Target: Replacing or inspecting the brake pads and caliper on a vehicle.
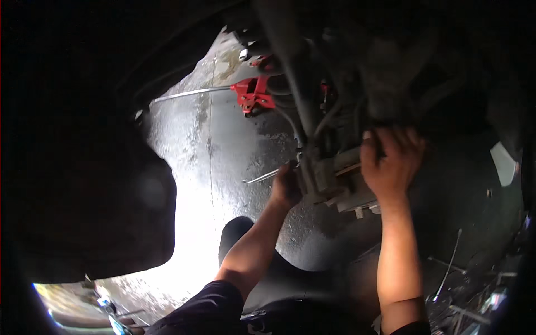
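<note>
A dark brake assembly (pixel 349 184), with a caliper-like block and hoses, hangs in front of me under a vehicle. My left hand (pixel 287 184) is at its left side, closed around a thin silver wrench (pixel 261 176) whose free end sticks out to the left. The wrench's other end is hidden behind my fingers and the part. Over the right side of the assembly lies my right hand (pixel 392 159), its fingers bent over the dark metal and its thumb pointing up and away. Shadow hides what its fingertips touch.
Beyond the assembly a red floor jack (pixel 254 96) stands on the wet, shiny floor, its long handle (pixel 192 93) pointing left. Dark bodywork (pixel 111 212) fills the left side. Several metal tools (pixel 449 268) lie at the lower right. A dark strut (pixel 296 89) runs down from above.
</note>
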Demonstrator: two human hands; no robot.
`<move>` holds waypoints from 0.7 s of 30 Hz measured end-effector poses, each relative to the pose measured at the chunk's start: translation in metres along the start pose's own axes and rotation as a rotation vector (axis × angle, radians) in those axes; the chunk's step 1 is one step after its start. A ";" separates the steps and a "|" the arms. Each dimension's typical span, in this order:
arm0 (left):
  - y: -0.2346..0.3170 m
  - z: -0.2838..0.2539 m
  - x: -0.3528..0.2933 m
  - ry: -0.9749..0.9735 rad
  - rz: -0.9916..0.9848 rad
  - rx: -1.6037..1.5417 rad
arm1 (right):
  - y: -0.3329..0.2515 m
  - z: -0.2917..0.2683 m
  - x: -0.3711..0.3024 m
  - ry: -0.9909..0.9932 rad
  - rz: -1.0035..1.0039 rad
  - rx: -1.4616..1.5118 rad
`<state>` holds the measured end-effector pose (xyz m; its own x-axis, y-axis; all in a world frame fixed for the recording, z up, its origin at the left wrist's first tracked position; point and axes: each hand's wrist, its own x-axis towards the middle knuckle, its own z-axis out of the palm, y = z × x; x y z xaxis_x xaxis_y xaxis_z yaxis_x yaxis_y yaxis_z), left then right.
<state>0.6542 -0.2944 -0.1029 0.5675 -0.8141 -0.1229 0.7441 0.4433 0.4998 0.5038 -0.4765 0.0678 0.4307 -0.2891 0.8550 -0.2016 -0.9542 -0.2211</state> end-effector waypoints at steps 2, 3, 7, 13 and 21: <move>-0.009 0.001 0.005 -0.012 0.025 -0.102 | 0.001 0.004 -0.001 -0.007 -0.039 -0.035; -0.009 0.005 0.010 0.032 -0.039 -0.124 | 0.002 0.004 0.001 0.017 -0.070 -0.063; -0.005 -0.007 0.019 0.034 -0.044 -0.196 | 0.000 0.007 0.003 -0.001 -0.090 -0.092; -0.013 0.019 0.019 0.024 -0.059 -0.283 | 0.010 0.007 -0.003 -0.005 -0.080 -0.131; -0.012 0.012 0.017 0.448 0.283 0.343 | 0.014 0.009 -0.002 0.003 -0.119 -0.185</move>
<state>0.6506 -0.3185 -0.1004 0.8738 -0.4140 -0.2553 0.4301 0.4125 0.8030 0.5079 -0.4901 0.0585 0.4583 -0.1752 0.8713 -0.3079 -0.9510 -0.0293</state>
